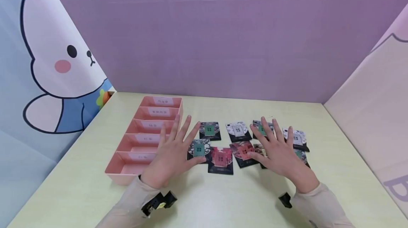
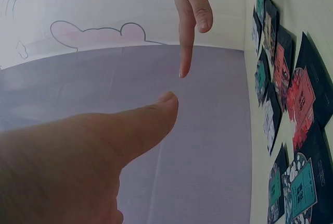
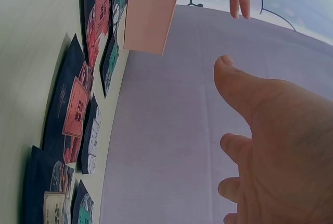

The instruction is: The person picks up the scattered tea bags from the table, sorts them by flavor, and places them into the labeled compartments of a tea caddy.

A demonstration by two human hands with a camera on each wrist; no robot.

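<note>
My left hand (image 1: 173, 155) hovers palm down with spread fingers, over the right edge of a pink box (image 1: 120, 179) with several labelled compartments. Nearest to it is a green-labelled tea sachet (image 1: 199, 150). My right hand (image 1: 282, 157), also spread and holding nothing, is above the right-hand sachets and partly covers several. Between the hands lie two red-labelled sachets (image 1: 220, 161). Behind them are another green-labelled sachet (image 1: 209, 131) and a white-labelled sachet (image 1: 238, 131). Both wrist views show the hands raised above the tabletop, apart from the sachets.
The pale table (image 1: 204, 203) meets a purple backdrop (image 1: 223, 43) at its far edge. A cloth with a cartoon rabbit (image 1: 51, 61) hangs at left, and a pale cloth (image 1: 376, 114) at right. Wrist cameras (image 1: 158, 203) are strapped at both cuffs.
</note>
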